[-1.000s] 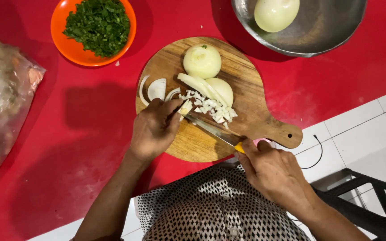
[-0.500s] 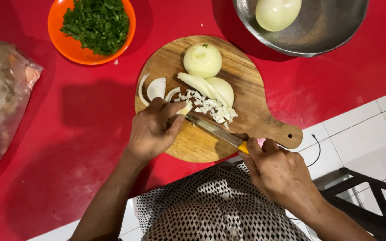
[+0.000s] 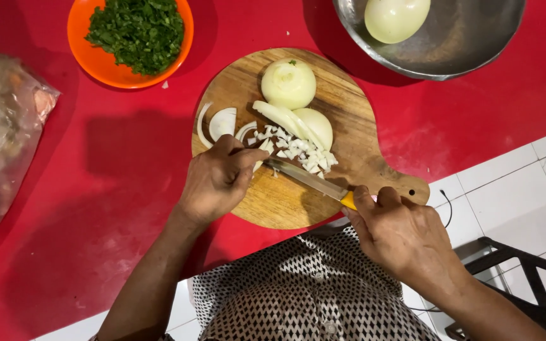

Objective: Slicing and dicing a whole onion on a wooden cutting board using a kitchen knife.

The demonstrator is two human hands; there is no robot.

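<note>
Left hand: curled over a piece of onion on the near-left part of the round wooden cutting board, fingers bent and closed down on it, tips tucked just beside the blade.
Right hand: fingers wrapped shut around the yellow handle of the knife, off the board's near-right rim.
Knife axis: the long axis runs diagonally — handle toward the near-right corner of the red surface, tip pointing toward the far-left, ending under the left fingers.
Onion on the board: diced bits lie in the middle, a half onion touching them, a peeled whole onion near the far rim, loose slices at the left rim.
Doing the cut well: my judgement — keep the knuckles ahead of the fingertips, the blade flat against them, and the slices thin and even.
Around: an orange bowl of chopped greens toward the far-left corner, a metal bowl holding another onion at the far-right, a plastic bag at the left edge.
</note>
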